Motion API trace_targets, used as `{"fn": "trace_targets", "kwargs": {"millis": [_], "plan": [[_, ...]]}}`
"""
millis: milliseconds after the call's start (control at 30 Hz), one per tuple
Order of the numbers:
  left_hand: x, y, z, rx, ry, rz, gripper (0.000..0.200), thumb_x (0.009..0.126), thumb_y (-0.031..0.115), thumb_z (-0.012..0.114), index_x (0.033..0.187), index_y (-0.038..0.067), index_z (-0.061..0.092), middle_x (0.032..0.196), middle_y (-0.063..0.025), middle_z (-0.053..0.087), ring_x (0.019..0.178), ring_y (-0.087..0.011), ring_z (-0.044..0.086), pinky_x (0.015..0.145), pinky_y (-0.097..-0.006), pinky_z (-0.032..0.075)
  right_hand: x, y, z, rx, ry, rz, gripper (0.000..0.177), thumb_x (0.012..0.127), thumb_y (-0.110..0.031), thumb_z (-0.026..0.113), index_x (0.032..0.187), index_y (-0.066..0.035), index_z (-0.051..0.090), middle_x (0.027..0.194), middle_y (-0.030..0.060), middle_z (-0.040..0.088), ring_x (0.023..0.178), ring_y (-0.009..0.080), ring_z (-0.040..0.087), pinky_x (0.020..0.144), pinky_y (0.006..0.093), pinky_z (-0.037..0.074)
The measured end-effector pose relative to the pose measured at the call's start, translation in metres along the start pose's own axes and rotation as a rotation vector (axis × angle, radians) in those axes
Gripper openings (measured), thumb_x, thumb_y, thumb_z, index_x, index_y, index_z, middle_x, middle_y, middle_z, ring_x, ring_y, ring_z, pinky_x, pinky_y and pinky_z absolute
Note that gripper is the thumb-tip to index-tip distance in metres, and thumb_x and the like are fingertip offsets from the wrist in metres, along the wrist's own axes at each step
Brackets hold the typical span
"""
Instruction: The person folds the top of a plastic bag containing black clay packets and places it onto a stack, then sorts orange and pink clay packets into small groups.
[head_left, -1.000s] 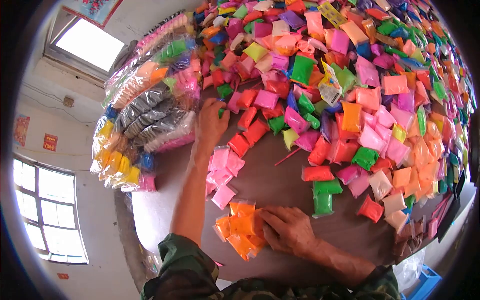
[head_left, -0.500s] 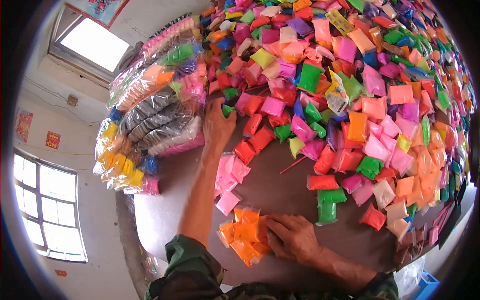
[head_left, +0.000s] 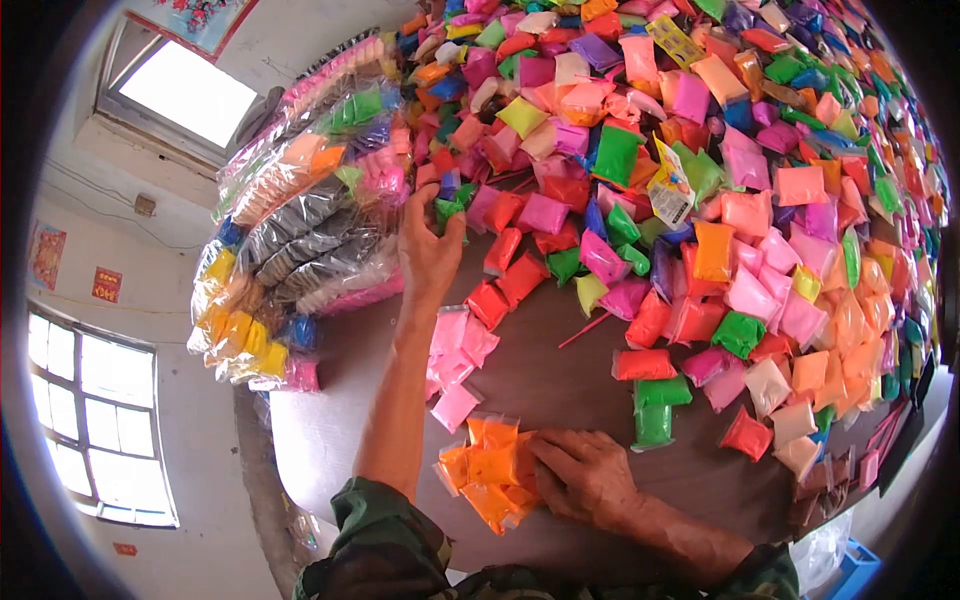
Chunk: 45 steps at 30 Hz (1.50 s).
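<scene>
My left hand (head_left: pixel 432 255) reaches to the near left edge of the heap, thumb and forefinger spread apart. Small green packets (head_left: pixel 452 206) lie just beyond and between those fingertips; no firm grip on them shows. Down at the front of the table, my right hand (head_left: pixel 590 482) has its fingers curled against the right side of a cluster of orange packets (head_left: pixel 490 462) in clear wrap. Its fingertips are partly hidden. Between my arms' reach, a small group of pink packets (head_left: pixel 460 350) lies on the brown tabletop (head_left: pixel 560 375).
A big heap of mixed coloured packets (head_left: pixel 700 200) covers the back and right. Clear bags of sorted packets (head_left: pixel 310 220) are stacked at the left. Red packets (head_left: pixel 510 285) and green packets (head_left: pixel 655 410) lie along the heap's edge. A blue crate (head_left: pixel 855 570) stands low at the right.
My left hand has shifted slightly left, its fingers wider apart, and more of the green packets shows between them. My right hand and the orange packets have stayed in place.
</scene>
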<state>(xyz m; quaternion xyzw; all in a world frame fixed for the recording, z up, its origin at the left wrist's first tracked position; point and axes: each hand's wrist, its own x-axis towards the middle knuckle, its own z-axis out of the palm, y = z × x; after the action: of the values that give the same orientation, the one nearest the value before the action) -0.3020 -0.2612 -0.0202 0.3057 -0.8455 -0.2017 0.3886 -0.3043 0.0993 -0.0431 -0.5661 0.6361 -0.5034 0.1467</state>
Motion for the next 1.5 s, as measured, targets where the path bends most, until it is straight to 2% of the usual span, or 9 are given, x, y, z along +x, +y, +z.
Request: {"fn": "trace_targets", "kwargs": {"millis": [167, 367, 467, 667, 867, 1067, 1267, 1467, 1500], "plan": [[0.007, -0.019, 0.004, 0.174, -0.062, 0.071, 0.048, 0.085, 0.01, 0.073, 0.131, 0.001, 0.061, 0.123, -0.0225, 0.066, 0.112, -0.041, 0.066, 0.097, -0.0461, 0.053, 0.001, 0.0, -0.001, -0.004, 0.015, -0.006, 0.036, 0.079, -0.01, 0.078, 0.114, -0.007, 0.072, 0.113, 0.0103, 0.073, 0.089, 0.029, 0.073, 0.072, 0.0418, 0.055], [0.022, -0.014, 0.009, 0.328, -0.22, 0.075, 0.07, 0.078, 0.023, 0.076, 0.142, 0.005, 0.057, 0.142, -0.0274, 0.057, 0.13, -0.0445, 0.057, 0.11, -0.0479, 0.047, 0.0, 0.001, 0.001, 0.007, 0.016, -0.003, 0.032, 0.08, -0.009, 0.077, 0.112, -0.008, 0.072, 0.112, 0.0086, 0.072, 0.087, 0.0273, 0.072, 0.071, 0.0416, 0.055], [0.035, -0.011, 0.005, 0.362, -0.425, -0.004, 0.075, 0.076, 0.025, 0.076, 0.146, 0.009, 0.056, 0.152, -0.0276, 0.047, 0.136, -0.0446, 0.052, 0.113, -0.0482, 0.045, 0.0, 0.001, 0.001, 0.012, 0.006, -0.004, 0.03, 0.081, -0.008, 0.076, 0.111, -0.009, 0.072, 0.112, 0.0076, 0.072, 0.086, 0.0268, 0.072, 0.071, 0.0415, 0.055], [0.049, -0.029, 0.008, 0.5, -0.555, 0.066, 0.081, 0.073, 0.029, 0.078, 0.148, 0.009, 0.056, 0.155, -0.0272, 0.046, 0.14, -0.0436, 0.049, 0.118, -0.046, 0.043, -0.001, 0.0, 0.002, -0.005, -0.001, 0.012, 0.03, 0.082, -0.008, 0.076, 0.111, -0.009, 0.072, 0.113, 0.0069, 0.072, 0.087, 0.0263, 0.073, 0.07, 0.0417, 0.055], [0.067, -0.022, 0.001, 0.491, -0.733, 0.071, 0.08, 0.07, 0.026, 0.077, 0.145, 0.011, 0.057, 0.142, -0.0239, 0.057, 0.129, -0.0425, 0.058, 0.109, -0.0465, 0.051, 0.0, 0.001, 0.002, 0.0, 0.011, 0.004, 0.029, 0.082, -0.008, 0.076, 0.111, -0.009, 0.072, 0.113, 0.0064, 0.072, 0.087, 0.026, 0.073, 0.071, 0.0416, 0.055], [0.07, -0.032, 0.005, 0.488, -0.676, 0.112, 0.079, 0.069, 0.024, 0.077, 0.144, 0.01, 0.059, 0.13, -0.0255, 0.067, 0.122, -0.0435, 0.063, 0.106, -0.0471, 0.052, -0.002, 0.001, 0.003, -0.004, 0.024, 0.01, 0.027, 0.083, -0.009, 0.077, 0.109, -0.01, 0.072, 0.112, 0.0056, 0.073, 0.087, 0.0257, 0.073, 0.07, 0.0416, 0.054], [0.064, -0.023, 0.0, 0.493, -0.611, -0.107, 0.055, 0.073, 0.025, 0.076, 0.124, 0.004, 0.069, 0.117, -0.027, 0.072, 0.112, -0.042, 0.069, 0.095, -0.0512, 0.056, -0.004, 0.0, 0.003, -0.006, 0.041, 0.008, 0.026, 0.083, -0.008, 0.076, 0.109, -0.009, 0.072, 0.112, 0.0067, 0.074, 0.087, 0.0272, 0.073, 0.069, 0.0422, 0.054], [0.045, 0.012, -0.021, 0.554, -0.241, 0.164, 0.055, 0.078, 0.029, 0.081, 0.128, 0.009, 0.071, 0.107, -0.0235, 0.074, 0.1, -0.0396, 0.073, 0.091, -0.0473, 0.057, -0.004, 0.001, 0.005, 0.019, 0.057, -0.001, 0.025, 0.083, -0.007, 0.075, 0.108, -0.008, 0.072, 0.112, 0.0074, 0.074, 0.089, 0.029, 0.073, 0.069, 0.0431, 0.055], [0.044, 0.018, -0.025, 0.451, -0.228, 0.205, 0.049, 0.083, 0.03, 0.081, 0.125, 0.008, 0.072, 0.102, -0.0166, 0.076, 0.093, -0.0309, 0.074, 0.081, -0.0411, 0.06, -0.004, 0.001, 0.005, 0.013, 0.057, 0.0, 0.025, 0.083, -0.007, 0.075, 0.107, -0.008, 0.072, 0.112, 0.0073, 0.074, 0.089, 0.0292, 0.073, 0.069, 0.0431, 0.055]]}}
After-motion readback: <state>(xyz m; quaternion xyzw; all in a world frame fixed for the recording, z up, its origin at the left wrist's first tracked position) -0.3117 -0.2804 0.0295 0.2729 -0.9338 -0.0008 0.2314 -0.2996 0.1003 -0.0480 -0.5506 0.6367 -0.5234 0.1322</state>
